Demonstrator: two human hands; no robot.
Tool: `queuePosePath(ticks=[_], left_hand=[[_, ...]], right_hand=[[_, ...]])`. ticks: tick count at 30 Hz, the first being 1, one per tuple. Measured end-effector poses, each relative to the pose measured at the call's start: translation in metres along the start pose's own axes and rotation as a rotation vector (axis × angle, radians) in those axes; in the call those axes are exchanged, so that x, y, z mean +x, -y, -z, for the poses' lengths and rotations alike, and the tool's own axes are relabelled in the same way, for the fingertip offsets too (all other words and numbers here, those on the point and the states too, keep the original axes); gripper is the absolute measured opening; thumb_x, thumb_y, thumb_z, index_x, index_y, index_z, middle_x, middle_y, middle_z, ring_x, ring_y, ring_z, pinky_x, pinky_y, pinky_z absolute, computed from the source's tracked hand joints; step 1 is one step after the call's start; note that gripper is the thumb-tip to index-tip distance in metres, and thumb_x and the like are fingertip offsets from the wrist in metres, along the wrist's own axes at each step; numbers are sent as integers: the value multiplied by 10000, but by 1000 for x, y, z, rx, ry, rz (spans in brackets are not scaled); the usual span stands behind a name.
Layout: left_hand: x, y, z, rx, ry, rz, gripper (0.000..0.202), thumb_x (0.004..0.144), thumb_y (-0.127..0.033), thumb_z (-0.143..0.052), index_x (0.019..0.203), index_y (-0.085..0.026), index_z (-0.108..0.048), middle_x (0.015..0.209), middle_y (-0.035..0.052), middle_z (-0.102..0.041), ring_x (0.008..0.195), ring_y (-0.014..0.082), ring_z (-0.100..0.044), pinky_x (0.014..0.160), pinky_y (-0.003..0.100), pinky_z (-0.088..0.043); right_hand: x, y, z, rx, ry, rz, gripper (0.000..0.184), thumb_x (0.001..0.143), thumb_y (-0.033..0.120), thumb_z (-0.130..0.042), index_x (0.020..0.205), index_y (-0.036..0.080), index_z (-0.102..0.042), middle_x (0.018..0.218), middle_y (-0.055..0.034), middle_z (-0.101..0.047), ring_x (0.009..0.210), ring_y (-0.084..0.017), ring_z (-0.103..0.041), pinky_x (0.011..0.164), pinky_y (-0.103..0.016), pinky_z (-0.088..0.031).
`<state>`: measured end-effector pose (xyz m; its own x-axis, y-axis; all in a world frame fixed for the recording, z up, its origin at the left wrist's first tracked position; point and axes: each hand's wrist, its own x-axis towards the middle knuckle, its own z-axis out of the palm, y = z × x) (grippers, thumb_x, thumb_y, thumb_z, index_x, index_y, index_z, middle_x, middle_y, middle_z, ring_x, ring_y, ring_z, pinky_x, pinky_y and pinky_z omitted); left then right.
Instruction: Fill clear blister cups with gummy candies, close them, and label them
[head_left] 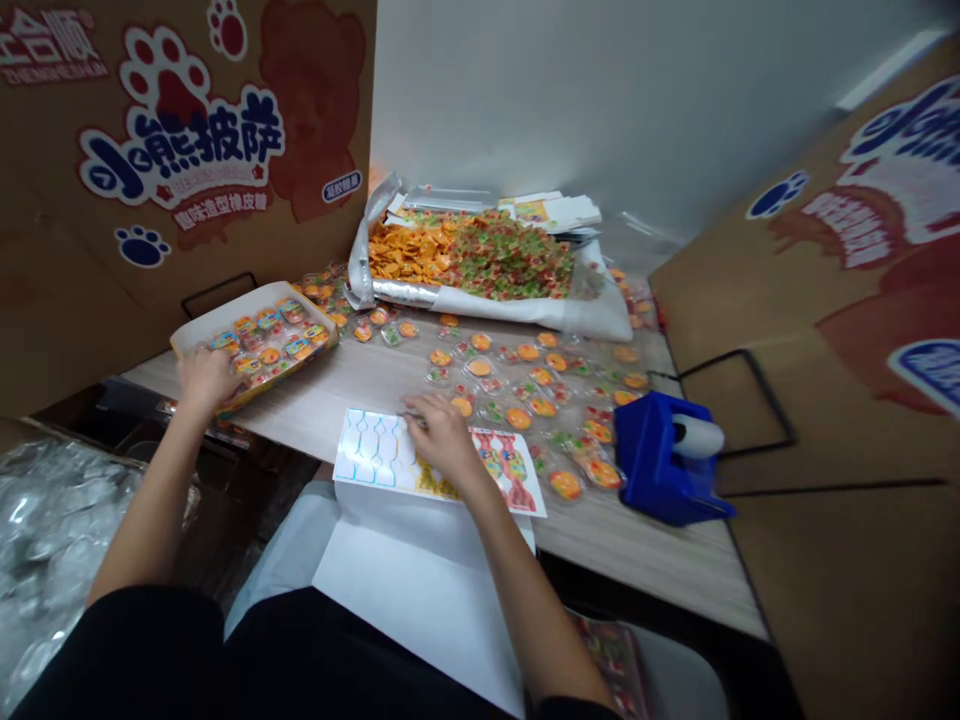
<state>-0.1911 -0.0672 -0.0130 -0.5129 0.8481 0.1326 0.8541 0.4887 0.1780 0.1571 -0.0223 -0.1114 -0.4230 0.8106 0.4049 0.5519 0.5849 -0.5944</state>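
My left hand (pixel 206 378) rests on the near edge of a shallow cardboard tray (pixel 225 318) filled with small round sealed candy packets. Its fingertips lie among the packets, and I cannot tell whether they grip one. My right hand (pixel 442 435) is pressed onto a printed paper sheet (pixel 375 450) with blue die-cut outlines, beside a colourful printed card (pixel 510 470). Its fingers hide what lies beneath them. Loose orange-and-clear candy packets (pixel 517 385) lie scattered on the wood-grain table (pixel 652 540) just beyond that hand.
A white-lined bundle of orange and green gummy candies (pixel 472 255) sits at the back, near a stack of white cards (pixel 566 212). A blue tape dispenser (pixel 664 460) stands on the right. Printed cardboard panels (pixel 172 130) wall both sides, and a box of silver foil (pixel 52 560) sits low left.
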Motion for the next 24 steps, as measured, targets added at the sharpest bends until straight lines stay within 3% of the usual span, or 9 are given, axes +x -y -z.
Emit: queuePosePath(ticks=[3, 5, 7, 9, 10, 14, 18, 21, 24], left_hand=[[-17, -18, -5, -88, -133, -174, 234, 746, -241, -642, 961, -146, -641, 1142, 221, -577, 1216, 477, -469, 963, 754, -332], [-43, -47, -23, -212, -150, -377, 352, 804, -209, -539, 1144, -135, -596, 1232, 202, -559, 1241, 387, -484, 1035, 656, -365], [-75, -83, -53, -293, -29, -577, 391, 845, -206, -488, 1228, -176, -557, 1286, 126, -577, 1245, 248, -520, 1078, 443, -428], [-105, -115, -86, -411, 147, -856, 509, 871, -164, -414, 1376, -98, -426, 1470, 185, -431, 1388, 249, -390, 1128, 437, -380], [-116, -128, -100, -399, 185, -898, 530, 886, -147, -370, 1409, -65, -380, 1497, 208, -393, 1427, 260, -334, 1140, 455, -360], [-130, -146, -128, -259, 229, -890, 556, 905, -106, -282, 1455, -43, -319, 1504, 231, -377, 1461, 293, -259, 1143, 518, -329], [-125, -143, -124, -188, 243, -897, 595, 862, -54, -295, 1456, -25, -325, 1512, 228, -359, 1461, 303, -242, 1145, 492, -333], [-126, -144, -120, -176, 233, -890, 604, 845, -40, -304, 1448, -17, -333, 1507, 230, -366, 1459, 297, -246, 1151, 477, -330], [-128, -145, -120, -175, 223, -892, 602, 841, -36, -309, 1442, -23, -340, 1497, 232, -381, 1454, 289, -264, 1149, 472, -337]], right_hand=[[-13, -1, -3, -107, 84, 36, 270, 851, 151, -516, 1046, 181, -701, 1011, -95, -684, 983, -257, -564, 834, -393, -421], [-17, -1, -7, -168, 76, 37, 260, 845, 138, -520, 1028, 175, -703, 989, -97, -665, 976, -257, -543, 830, -392, -406], [-18, -1, -9, -218, 56, 30, 253, 833, 118, -518, 1001, 164, -702, 934, -99, -644, 951, -258, -528, 817, -390, -399], [-18, -2, -10, -240, 29, 22, 250, 819, 90, -509, 966, 160, -698, 894, -97, -627, 929, -256, -520, 813, -385, -399], [-18, -3, -10, -243, 8, 16, 250, 813, 79, -504, 949, 164, -696, 884, -96, -621, 921, -255, -518, 814, -383, -399], [-21, -14, -4, -207, -46, -24, 251, 803, 64, -499, 904, 190, -691, 864, -81, -607, 908, -256, -522, 804, -385, -398], [-23, -21, 1, -141, -26, 39, 225, 867, 92, -483, 832, 208, -672, 835, -65, -598, 867, -230, -525, 783, -358, -411], [-26, -21, 3, -233, -41, 107, 266, 924, 130, -452, 775, 214, -656, 816, -70, -607, 836, -225, -514, 758, -351, -400], [-31, -20, 6, -328, -31, 188, 234, 910, 114, -464, 850, 204, -671, 889, -84, -648, 866, -231, -522, 775, -368, -383]])
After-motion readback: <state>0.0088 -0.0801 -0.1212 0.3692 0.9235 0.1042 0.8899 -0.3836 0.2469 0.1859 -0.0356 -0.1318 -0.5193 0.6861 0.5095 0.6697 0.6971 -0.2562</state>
